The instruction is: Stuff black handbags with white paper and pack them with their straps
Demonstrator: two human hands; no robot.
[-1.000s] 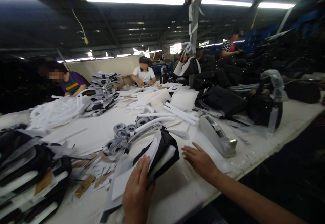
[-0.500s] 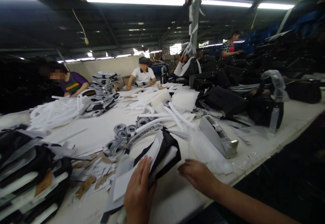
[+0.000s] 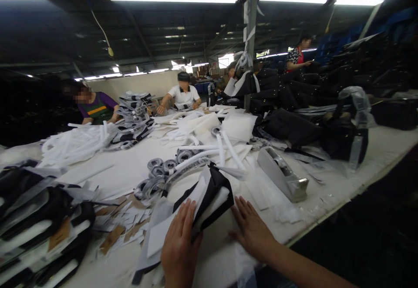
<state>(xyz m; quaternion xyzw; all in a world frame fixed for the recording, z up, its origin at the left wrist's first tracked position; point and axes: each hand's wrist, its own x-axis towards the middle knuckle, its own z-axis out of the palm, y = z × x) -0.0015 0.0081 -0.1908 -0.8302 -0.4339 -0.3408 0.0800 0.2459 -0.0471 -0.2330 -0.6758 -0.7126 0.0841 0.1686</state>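
Note:
A black bag with white paper sheets tucked in and around it lies tilted on the table in front of me. My left hand grips its near side, fingers along the white sheet and thumb toward the black fabric. Just right of the bag, my right hand is open, its fingers spread and low over the tabletop. Beneath its wrist a translucent plastic strip runs toward the table's edge. A curved handle wrapped in clear film arches behind the bag.
A grey tape dispenser stands to the right. Wrapped rolls, paper scraps and a stack of black bags are on the left. White tubes and black bags lie farther back. Several people work beyond.
My right hand has gone from curled fingers to spread ones, moving slightly closer to the bag. A translucent strip now shows below it. My left hand and the bag have barely moved.

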